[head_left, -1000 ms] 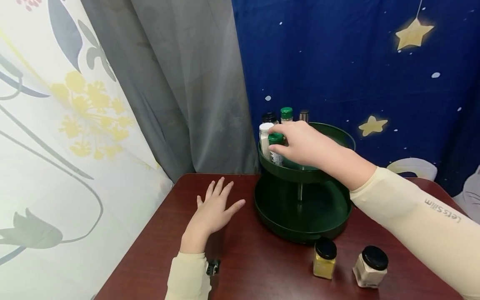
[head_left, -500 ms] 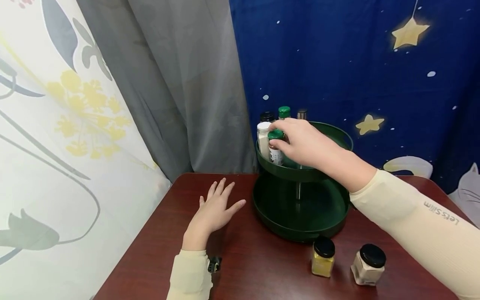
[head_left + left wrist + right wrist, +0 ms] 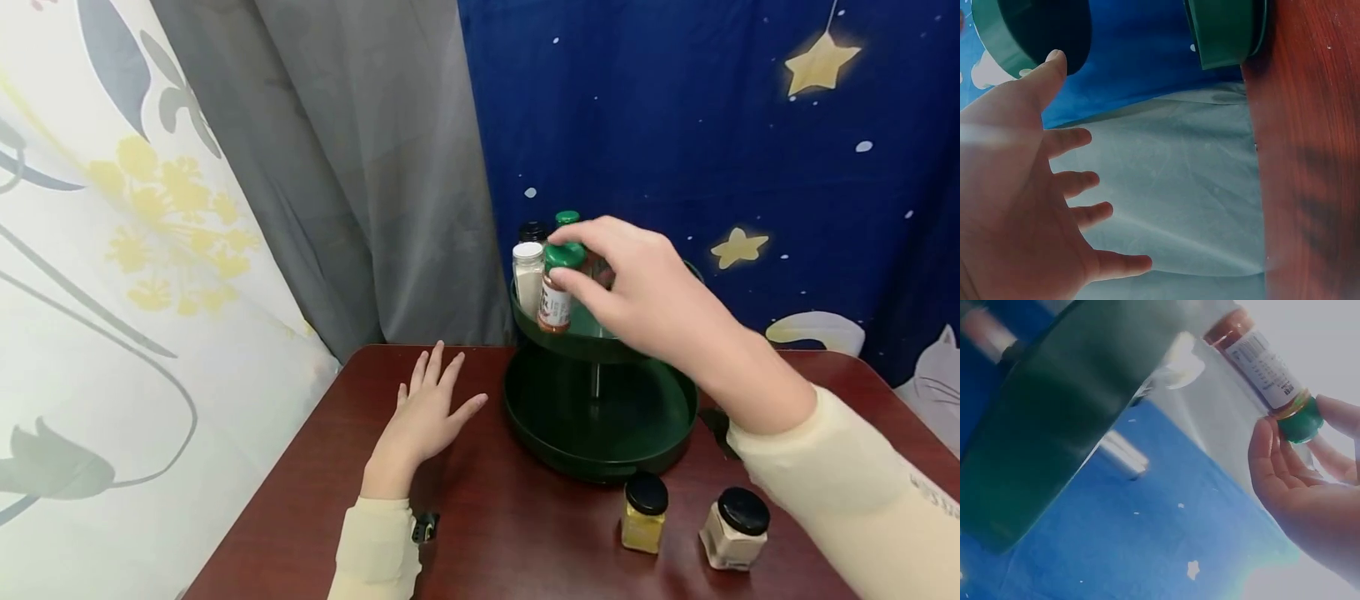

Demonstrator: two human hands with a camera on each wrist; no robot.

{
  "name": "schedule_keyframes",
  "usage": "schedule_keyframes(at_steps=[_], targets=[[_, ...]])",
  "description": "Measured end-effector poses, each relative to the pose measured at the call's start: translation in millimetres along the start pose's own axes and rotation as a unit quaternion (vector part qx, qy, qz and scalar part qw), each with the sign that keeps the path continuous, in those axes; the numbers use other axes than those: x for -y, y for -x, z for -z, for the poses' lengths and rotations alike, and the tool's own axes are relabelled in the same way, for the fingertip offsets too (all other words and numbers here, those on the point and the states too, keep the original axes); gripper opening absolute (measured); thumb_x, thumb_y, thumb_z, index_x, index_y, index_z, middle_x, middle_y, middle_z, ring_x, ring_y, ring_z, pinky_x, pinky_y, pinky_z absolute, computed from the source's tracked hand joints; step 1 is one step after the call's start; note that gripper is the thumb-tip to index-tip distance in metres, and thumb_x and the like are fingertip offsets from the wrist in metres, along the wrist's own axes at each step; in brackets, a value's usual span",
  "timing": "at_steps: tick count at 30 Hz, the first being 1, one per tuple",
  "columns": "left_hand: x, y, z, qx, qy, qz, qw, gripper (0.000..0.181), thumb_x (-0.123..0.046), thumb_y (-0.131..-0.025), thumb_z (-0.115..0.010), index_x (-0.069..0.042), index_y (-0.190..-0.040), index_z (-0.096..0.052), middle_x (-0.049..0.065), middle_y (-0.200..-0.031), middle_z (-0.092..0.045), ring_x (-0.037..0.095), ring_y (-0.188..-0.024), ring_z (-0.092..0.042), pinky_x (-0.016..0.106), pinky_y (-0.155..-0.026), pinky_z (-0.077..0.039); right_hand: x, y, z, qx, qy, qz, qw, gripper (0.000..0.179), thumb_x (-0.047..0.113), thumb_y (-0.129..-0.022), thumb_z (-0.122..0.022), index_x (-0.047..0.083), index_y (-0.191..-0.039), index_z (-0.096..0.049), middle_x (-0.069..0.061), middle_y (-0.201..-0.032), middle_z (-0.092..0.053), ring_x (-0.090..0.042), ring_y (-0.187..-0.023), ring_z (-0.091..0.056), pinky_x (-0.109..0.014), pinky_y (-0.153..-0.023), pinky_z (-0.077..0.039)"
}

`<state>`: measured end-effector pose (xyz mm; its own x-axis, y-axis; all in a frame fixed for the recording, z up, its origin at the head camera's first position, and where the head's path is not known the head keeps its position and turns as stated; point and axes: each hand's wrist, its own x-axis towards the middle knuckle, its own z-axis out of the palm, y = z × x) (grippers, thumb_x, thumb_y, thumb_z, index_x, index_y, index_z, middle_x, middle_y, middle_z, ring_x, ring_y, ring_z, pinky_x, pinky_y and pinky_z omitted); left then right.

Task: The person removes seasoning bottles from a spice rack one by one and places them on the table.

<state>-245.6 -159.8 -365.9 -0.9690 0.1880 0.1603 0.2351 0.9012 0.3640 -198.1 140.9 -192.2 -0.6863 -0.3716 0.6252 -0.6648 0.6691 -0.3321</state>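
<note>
By the top tray (image 3: 592, 348), the right grip (image 3: 645, 287) pinches the red jar (image 3: 555, 308) by its green lid (image 3: 564, 257).
It looks like the lifting step; the next move needs a steady hold. The left grip (image 3: 426, 425) holds nothing.

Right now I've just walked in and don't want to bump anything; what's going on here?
A person's right hand holds a green-capped bottle by its cap, at the upper tier of a two-tier green rack. Their spread left hand holds nothing. A yellow jar and a beige jar, both black-lidded, stand on the table near the rack.
</note>
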Motion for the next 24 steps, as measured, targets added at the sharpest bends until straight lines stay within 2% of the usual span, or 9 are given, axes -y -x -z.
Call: schedule_keyframes(at_steps=[7, 12, 18, 24], targets=[[-2.5, 3.5, -1.8, -0.002, -0.001, -0.007, 1.0, 0.083, -0.062, -0.105, -0.056, -0.024, -0.171, -0.025, 0.005, -0.183, 0.0, 0.037, -0.169, 0.0, 0.078, -0.127, -0.013, 14.0, 60.7, -18.2, -0.005, -0.05, 0.048, 0.9976, 0.034, 0.017, -0.097, -0.079, 0.018, -0.13, -0.073, 0.006, -0.12, -0.075, -0.002, -0.09, -0.067, -0.029, -0.076, -0.061], [-4.7, 4.2, 2.2, -0.003, -0.002, -0.007, 1.0, 0.083, -0.061, -0.105, -0.056, -0.023, -0.171, -0.025, 0.005, -0.183, -0.001, 0.036, -0.169, 0.0, 0.079, -0.126, -0.013, 13.9, 93.2, -38.3, 0.003, -0.077, 0.062, 0.9951, 0.039, 0.014, -0.095, -0.081, 0.023, -0.131, -0.071, 0.01, -0.125, -0.073, 0.002, -0.094, -0.066, -0.023, -0.078, -0.06], [-5.2, 4.6, 4.1, -0.001, -0.003, -0.007, 1.0, 0.082, -0.062, -0.105, -0.055, -0.023, -0.171, -0.025, 0.006, -0.182, -0.002, 0.036, -0.169, -0.001, 0.079, -0.126, -0.013, 10.9, 115.9, -51.3, 0.004, -0.087, 0.041, 0.9954, 0.043, 0.014, -0.093, -0.083, 0.026, -0.132, -0.07, 0.014, -0.124, -0.071, 0.001, -0.101, -0.066, -0.024, -0.083, -0.062], [-4.4, 5.0, 4.7, 0.0, 0.001, -0.007, 1.0, 0.082, -0.062, -0.105, -0.056, -0.023, -0.171, -0.026, 0.006, -0.182, -0.002, 0.036, -0.169, 0.0, 0.079, -0.126, -0.012, 7.8, 124.6, -58.0, 0.012, -0.088, 0.024, 0.9958, 0.041, 0.016, -0.095, -0.081, 0.027, -0.133, -0.069, 0.015, -0.126, -0.07, 0.0, -0.104, -0.068, -0.025, -0.084, -0.063]])
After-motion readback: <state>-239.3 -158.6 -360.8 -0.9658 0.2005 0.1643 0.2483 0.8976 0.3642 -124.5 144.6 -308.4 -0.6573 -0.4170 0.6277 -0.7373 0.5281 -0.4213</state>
